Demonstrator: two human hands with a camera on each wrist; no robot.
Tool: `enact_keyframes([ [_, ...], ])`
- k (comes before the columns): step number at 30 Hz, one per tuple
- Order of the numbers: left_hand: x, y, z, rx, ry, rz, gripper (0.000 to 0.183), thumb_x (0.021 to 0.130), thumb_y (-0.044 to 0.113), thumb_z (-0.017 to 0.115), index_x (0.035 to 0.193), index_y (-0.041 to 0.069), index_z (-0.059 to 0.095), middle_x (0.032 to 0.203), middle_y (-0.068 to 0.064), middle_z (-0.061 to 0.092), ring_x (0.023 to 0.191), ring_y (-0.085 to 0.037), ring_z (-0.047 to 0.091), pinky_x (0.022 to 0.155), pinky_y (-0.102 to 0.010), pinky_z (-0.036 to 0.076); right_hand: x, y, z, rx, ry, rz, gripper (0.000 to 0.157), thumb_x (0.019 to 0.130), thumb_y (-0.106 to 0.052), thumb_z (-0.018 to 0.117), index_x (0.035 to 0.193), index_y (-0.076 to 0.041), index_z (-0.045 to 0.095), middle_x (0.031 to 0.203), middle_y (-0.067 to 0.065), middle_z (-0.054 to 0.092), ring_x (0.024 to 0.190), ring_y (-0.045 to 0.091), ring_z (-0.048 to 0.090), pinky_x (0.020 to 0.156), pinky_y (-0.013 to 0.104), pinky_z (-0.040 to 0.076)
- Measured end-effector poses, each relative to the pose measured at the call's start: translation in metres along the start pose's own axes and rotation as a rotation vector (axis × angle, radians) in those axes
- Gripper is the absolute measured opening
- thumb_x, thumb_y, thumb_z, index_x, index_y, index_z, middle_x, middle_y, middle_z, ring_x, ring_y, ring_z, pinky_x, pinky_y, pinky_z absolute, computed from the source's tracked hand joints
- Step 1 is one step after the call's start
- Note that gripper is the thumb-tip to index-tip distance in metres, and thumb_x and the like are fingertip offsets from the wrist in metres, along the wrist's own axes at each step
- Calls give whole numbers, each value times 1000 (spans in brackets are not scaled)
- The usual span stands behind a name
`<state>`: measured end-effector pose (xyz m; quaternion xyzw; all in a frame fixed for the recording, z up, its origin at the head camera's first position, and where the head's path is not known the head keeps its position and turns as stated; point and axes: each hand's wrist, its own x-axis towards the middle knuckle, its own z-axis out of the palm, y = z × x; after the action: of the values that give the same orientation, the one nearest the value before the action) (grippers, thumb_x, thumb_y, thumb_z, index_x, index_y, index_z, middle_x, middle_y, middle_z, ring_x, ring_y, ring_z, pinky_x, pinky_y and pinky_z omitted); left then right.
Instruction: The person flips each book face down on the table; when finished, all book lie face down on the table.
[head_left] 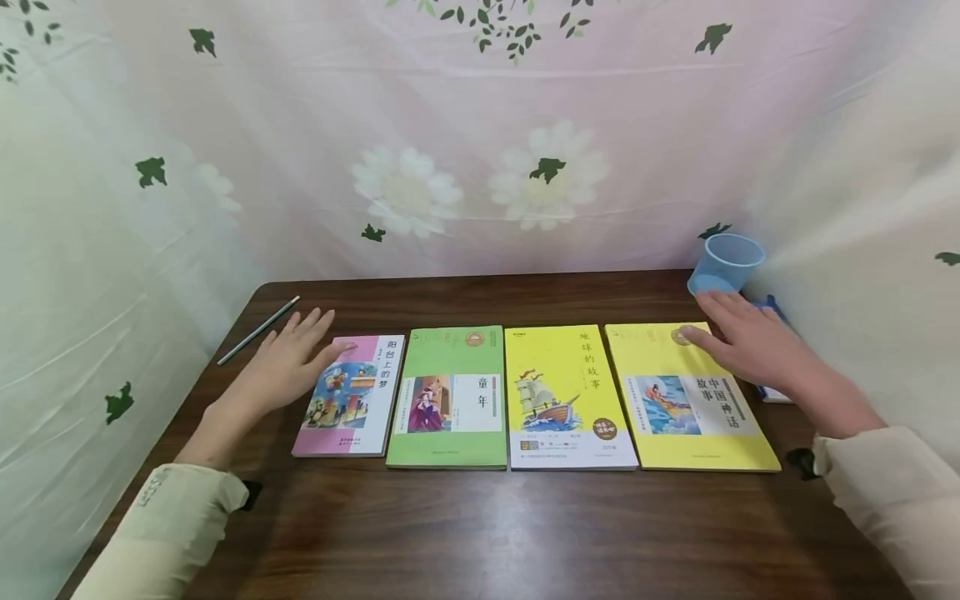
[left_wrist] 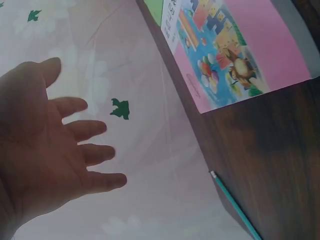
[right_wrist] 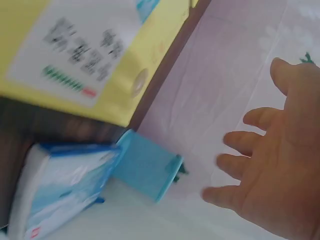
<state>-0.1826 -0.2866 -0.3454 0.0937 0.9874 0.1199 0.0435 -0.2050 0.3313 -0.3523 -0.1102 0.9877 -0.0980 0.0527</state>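
Four books would be a count, so several books lie in a row on the dark wooden table. At the left end is a pink and white book, then a green book. A yellow book with a sailing ship comes after it, and a second yellow book ends the row. My left hand hovers by the pink book with fingers spread, holding nothing. Above the right yellow book's outer edge my right hand is stretched out, its fingers straight and nothing in it.
A thin teal pencil-like stick lies at the table's left edge. In the back right corner stands a light blue cup. A blue and white packet lies beside it, partly behind my right hand. Patterned curtains enclose the table's back and sides.
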Motion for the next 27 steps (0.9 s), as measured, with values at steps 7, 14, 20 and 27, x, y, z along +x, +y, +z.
enact_keyframes([
  [7,-10,-11,5,-107,1,-117,83,99,69,31,160,13,25,158,-24,35,140,-49,39,107,-70,36,32,-38,-6,46,-77,-1,97,95,-74,35,161,-6,11,163,28,19,147,52,20,114,70,24],
  [14,-24,-20,16,-282,21,-231,80,101,65,33,154,6,35,153,-27,41,137,-51,42,103,-68,42,74,-86,5,-9,-101,-40,83,98,-58,49,160,-10,23,161,25,28,146,48,29,111,70,31],
  [20,-36,-30,24,-389,-34,-343,75,104,58,33,151,1,38,147,-31,46,131,-48,50,97,-62,48,107,-120,22,24,-127,-143,73,102,-47,51,159,-11,25,161,22,31,147,45,30,113,67,30],
  [27,-55,-49,35,-570,-132,-456,71,106,50,33,150,-6,34,141,-32,52,118,-40,61,85,-45,58,134,-163,36,144,-207,-246,70,102,-46,50,159,-14,25,161,15,35,147,38,35,116,60,33],
])
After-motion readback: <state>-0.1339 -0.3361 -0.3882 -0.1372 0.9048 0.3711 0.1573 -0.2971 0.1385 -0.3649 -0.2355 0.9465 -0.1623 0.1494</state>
